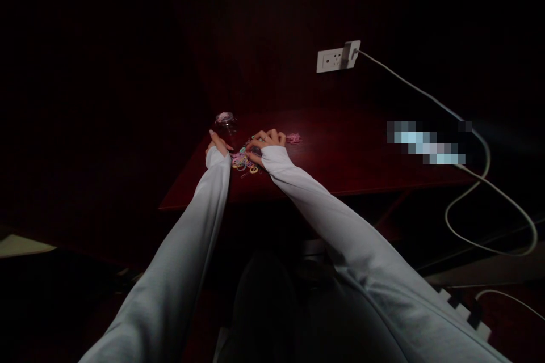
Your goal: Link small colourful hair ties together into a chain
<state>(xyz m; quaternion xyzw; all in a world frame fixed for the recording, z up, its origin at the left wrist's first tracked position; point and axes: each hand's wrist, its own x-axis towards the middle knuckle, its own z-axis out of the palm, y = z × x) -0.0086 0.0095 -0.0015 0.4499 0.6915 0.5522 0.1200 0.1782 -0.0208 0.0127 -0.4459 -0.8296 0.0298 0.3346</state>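
Observation:
A loose pile of small colourful hair ties (244, 164), in pink, yellow and pale blue-green, lies on the dark red table between my hands. My left hand (218, 144) rests on the table at the pile's left side, thumb raised and apart from the fingers, holding nothing that I can see. From the right, my right hand (269, 140) reaches over the pile with bent, spread fingers, its thumb close to the ties. A smaller bunch of pink hair ties (293, 138) sits just beyond the right hand. Behind the left hand stands a clear jar (225, 120) with something pinkish at its top.
The dark red table (361, 173) has its front edge below my wrists. A white wall socket (336, 60) holds a charger (351, 51). Its white cable (430, 94) loops down the right side to a blurred-out, bright object (426, 144) on the table.

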